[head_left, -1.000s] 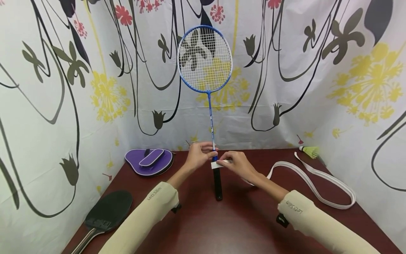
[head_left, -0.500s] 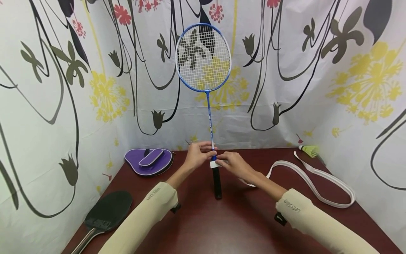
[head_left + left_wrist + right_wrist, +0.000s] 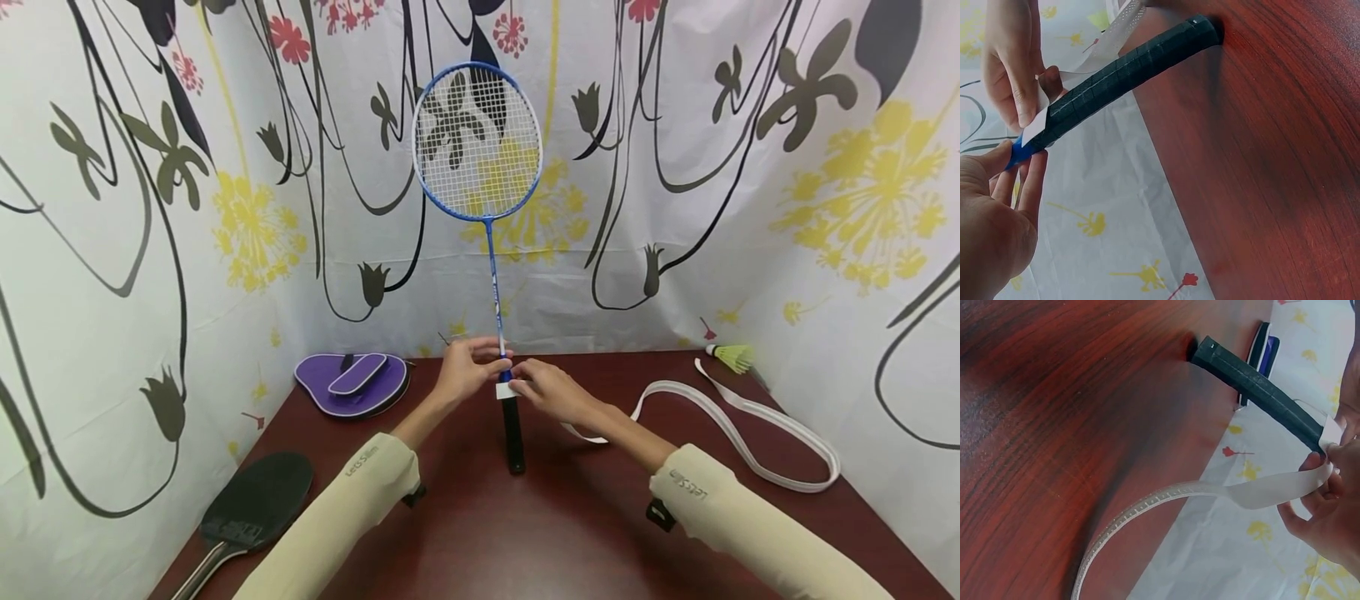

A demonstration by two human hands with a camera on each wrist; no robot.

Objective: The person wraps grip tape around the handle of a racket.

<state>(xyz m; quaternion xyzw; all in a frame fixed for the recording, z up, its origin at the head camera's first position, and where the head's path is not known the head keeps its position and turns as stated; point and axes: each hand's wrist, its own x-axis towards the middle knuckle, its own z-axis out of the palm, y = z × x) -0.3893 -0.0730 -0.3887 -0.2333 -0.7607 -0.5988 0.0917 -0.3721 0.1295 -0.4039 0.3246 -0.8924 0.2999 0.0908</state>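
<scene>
A blue badminton racket (image 3: 493, 275) stands nearly upright, its black handle (image 3: 513, 433) pointing down at the table. My left hand (image 3: 463, 372) pinches the blue part just above the handle between thumb and fingers. White perforated grip tape (image 3: 1279, 487) is laid across the handle's top end, where its flat white end (image 3: 1035, 129) shows in the left wrist view. With thumb and fingers my right hand (image 3: 553, 390) pinches the tape against the handle from the right. From there the strip trails down over the table, partly hidden by my right forearm in the head view.
The rest of the tape loops on the dark red table (image 3: 480, 533) at right, near a yellow shuttlecock (image 3: 731, 358). A purple paddle case (image 3: 352, 383) lies at back left, a black table tennis paddle (image 3: 257, 498) at front left. Patterned cloth (image 3: 337, 208) hangs around.
One second ago a flap of tape stretched between handle and right fingers; now it lies closer around the handle. The racket has shifted slightly left, while the left hand keeps its hold.
</scene>
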